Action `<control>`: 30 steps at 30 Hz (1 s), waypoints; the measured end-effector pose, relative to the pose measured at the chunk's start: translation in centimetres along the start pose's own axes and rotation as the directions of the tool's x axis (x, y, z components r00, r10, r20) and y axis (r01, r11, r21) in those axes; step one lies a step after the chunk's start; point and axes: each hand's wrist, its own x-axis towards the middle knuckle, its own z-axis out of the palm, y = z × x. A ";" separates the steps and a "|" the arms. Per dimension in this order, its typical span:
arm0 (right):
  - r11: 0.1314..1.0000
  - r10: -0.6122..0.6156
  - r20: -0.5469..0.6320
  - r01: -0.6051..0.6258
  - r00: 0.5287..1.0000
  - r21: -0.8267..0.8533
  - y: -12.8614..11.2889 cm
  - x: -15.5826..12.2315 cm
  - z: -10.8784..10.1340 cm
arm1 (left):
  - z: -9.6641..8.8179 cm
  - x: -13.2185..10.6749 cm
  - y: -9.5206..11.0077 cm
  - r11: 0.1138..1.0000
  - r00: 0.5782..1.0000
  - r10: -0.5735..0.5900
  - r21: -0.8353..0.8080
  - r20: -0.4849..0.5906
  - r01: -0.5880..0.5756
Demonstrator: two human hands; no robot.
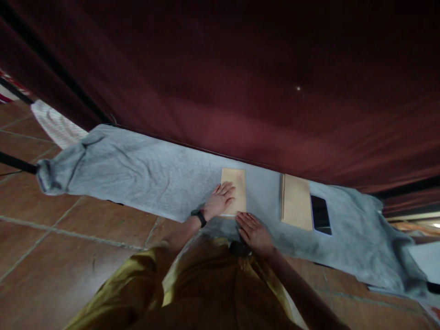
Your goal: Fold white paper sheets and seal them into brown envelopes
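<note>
A tan paper envelope (239, 190) lies flat on a grey cloth in front of me, with a thin whitish strip along its near edge. My left hand (221, 198), a dark watch on its wrist, rests palm down across the envelope's left part, fingers stretched out. At the near right corner, my right hand (253, 231) lies with extended fingers, its fingertips touching the envelope's edge. Off to the right sits a stack of similar tan envelopes (296, 202). Neither hand grips anything.
The grey cloth (130, 169) covers a long narrow surface. A dark-screened phone (321, 214) lies right of the stack. Behind, a dark red curtain (220, 101) hangs along the far edge. Dark poles stand at both sides, above a tiled floor (85, 229).
</note>
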 end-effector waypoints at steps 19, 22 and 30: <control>0.985 0.137 -0.130 -0.121 0.982 0.126 0.2 0.0 0.2 | -3.0 -4.6 0.2 0.975 0.963 0.224 -0.039 0.153 -0.221; 0.984 0.140 -0.136 -0.122 0.981 0.128 0.3 0.0 0.2 | -3.6 -4.5 0.6 0.970 0.953 0.241 -0.012 0.185 -0.243; 0.981 0.155 -0.138 -0.135 0.978 0.141 0.3 -0.1 0.2 | -4.2 -4.3 0.7 0.950 0.923 0.291 0.035 0.251 -0.309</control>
